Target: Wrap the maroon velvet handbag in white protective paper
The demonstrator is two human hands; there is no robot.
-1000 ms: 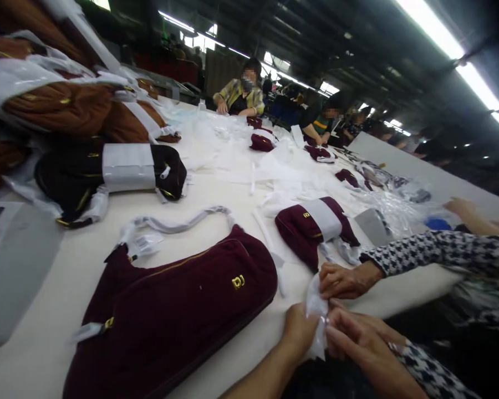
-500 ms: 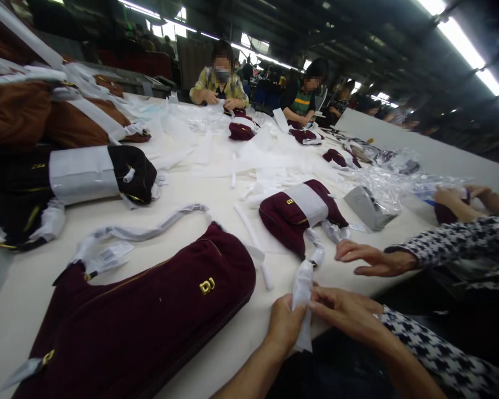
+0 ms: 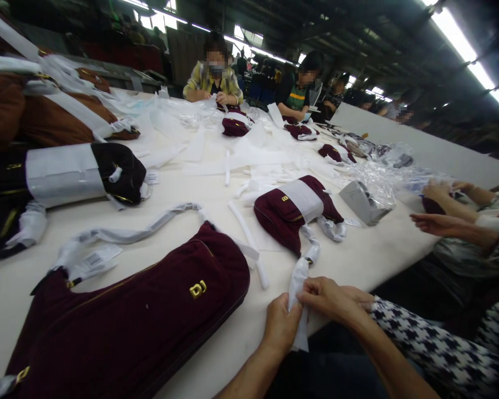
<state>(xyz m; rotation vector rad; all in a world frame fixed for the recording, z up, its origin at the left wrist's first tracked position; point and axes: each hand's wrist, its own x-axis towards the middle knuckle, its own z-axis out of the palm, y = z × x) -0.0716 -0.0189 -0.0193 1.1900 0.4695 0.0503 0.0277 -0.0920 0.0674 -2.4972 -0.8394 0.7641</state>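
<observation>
My left hand is closed on the white wrapping round the end of a strap at the table's front edge. Pinching the same wrapping from the right is my right hand. The wrapped strap runs up to a small maroon bag, which has a white band round its middle. A large maroon bag with gold letters lies to the left, its strap covered in white wrapping.
Black bags and brown bags lie at the left. A grey object stands beside clear plastic on the right. Another person's hand and checked sleeves are at the right. Across the table, people handle maroon bags.
The co-worker's checked-sleeved arm has drawn back to the right, away from the small bag. My right hand's fingers have closed on the wrapping. The view has shifted slightly.
</observation>
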